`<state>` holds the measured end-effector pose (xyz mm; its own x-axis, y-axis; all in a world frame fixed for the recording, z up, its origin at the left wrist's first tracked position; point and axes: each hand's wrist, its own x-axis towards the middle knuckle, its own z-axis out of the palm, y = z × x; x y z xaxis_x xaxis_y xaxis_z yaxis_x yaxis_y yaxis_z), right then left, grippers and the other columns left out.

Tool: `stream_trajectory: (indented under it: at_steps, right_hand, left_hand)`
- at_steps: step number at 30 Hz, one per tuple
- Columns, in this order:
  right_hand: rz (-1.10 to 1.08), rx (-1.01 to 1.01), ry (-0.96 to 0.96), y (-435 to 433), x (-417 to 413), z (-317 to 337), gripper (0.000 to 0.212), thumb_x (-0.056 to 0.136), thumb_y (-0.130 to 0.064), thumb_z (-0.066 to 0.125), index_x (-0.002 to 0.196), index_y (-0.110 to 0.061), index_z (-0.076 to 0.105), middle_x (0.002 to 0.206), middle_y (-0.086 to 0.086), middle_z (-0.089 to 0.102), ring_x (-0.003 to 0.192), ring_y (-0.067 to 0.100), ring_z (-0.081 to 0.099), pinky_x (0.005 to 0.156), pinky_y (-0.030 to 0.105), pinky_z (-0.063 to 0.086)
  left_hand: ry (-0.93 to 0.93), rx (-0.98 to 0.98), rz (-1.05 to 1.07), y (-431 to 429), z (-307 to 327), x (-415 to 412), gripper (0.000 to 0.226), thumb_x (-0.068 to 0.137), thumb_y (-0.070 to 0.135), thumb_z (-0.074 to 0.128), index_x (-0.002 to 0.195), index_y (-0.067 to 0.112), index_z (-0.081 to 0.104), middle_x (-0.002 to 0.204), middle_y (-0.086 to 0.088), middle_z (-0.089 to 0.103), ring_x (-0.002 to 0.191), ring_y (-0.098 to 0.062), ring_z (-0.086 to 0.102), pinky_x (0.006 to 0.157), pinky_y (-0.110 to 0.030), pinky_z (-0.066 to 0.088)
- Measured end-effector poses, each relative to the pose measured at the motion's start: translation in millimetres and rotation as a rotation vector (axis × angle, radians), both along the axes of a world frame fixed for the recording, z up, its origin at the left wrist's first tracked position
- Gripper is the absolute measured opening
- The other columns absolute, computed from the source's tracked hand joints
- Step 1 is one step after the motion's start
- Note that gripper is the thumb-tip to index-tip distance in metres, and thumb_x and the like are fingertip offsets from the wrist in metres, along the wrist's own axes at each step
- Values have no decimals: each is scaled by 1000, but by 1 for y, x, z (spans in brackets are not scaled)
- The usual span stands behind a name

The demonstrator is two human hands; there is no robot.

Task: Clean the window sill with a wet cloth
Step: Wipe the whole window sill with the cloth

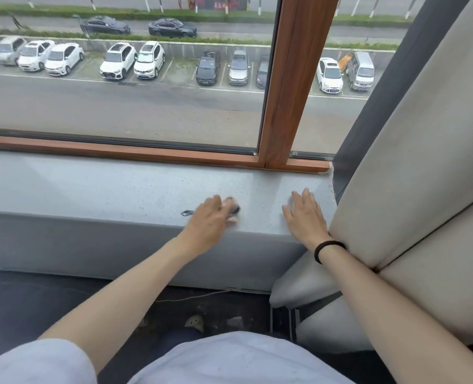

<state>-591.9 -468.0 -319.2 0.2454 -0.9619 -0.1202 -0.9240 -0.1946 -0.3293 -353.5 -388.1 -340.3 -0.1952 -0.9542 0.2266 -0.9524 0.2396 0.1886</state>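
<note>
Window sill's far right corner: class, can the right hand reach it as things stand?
Probably yes: the right hand rests flat on the window sill just before that corner, with only bare sill between them.

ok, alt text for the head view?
Two hands on a grey speckled window sill: the blurred left hand holds a small dark cloth, the right hand lies flat beside it. Beyond the wood-framed window are parked cars; a pale padded panel stands at right.
</note>
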Motion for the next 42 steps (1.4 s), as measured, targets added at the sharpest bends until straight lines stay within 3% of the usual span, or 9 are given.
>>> stream_trajectory:
  at_steps: [6,9,12,18,21,24,31,37,42]
  right_hand:
    - [4,98,111,-1,1,-2,67,98,-44,35,150,-9,11,158,18,-3,146,31,-5,118,43,4]
    - [2,116,130,-3,2,1,68,98,-44,35,150,-8,10,158,18,-2,146,31,-4,118,43,5]
    - [11,134,98,-4,0,3,65,99,-45,33,149,-9,13,158,17,-2,146,29,-6,118,42,2]
    - [-111,107,-89,-9,-9,8,61,101,-41,31,150,-9,15,159,11,-2,146,21,-9,117,34,-4]
    - [-122,164,-97,-7,-8,8,60,101,-39,30,150,-9,15,159,11,-2,147,21,-7,118,35,-1]
    - [-111,152,-123,-5,-6,9,56,102,-35,30,149,-8,16,159,11,-1,147,22,-6,118,35,3]
    - [-140,96,-227,2,-17,20,49,103,-23,28,149,-7,19,159,9,0,147,16,-5,116,26,0]
    - [-119,9,-246,14,-26,25,48,100,-4,28,148,-3,21,159,13,5,147,18,1,109,12,-2]
    - [-100,-51,-200,30,-50,28,52,89,11,32,139,1,36,155,11,19,136,27,32,104,21,27]
  left_hand:
    - [39,165,714,-41,14,69,40,97,18,40,131,-3,42,124,-22,40,108,-38,42,89,-44,37]
    - [112,179,402,-56,22,17,39,96,31,47,128,7,48,120,-17,43,107,-35,44,87,-41,37]
    - [-107,205,45,-51,20,6,48,96,39,45,135,12,41,120,-13,42,108,-32,44,87,-40,37]
    - [-50,212,587,-80,16,69,37,95,9,36,128,-6,39,126,-20,37,111,-35,39,89,-41,38]
    - [61,210,391,-85,18,16,37,96,17,41,128,-3,41,125,-18,37,112,-33,38,89,-40,37]
    - [-31,204,50,-74,13,-7,44,95,27,46,132,3,42,121,-17,40,109,-33,40,89,-42,40]
    - [53,172,501,-93,6,44,34,96,16,43,125,-2,47,120,-21,39,106,-35,39,90,-43,38]
    - [136,202,258,-122,13,-81,39,99,27,42,126,-1,46,130,-18,36,112,-33,38,94,-39,36]
    - [79,230,201,-139,15,-140,36,98,20,42,128,-1,44,131,-15,35,111,-31,42,92,-34,37]
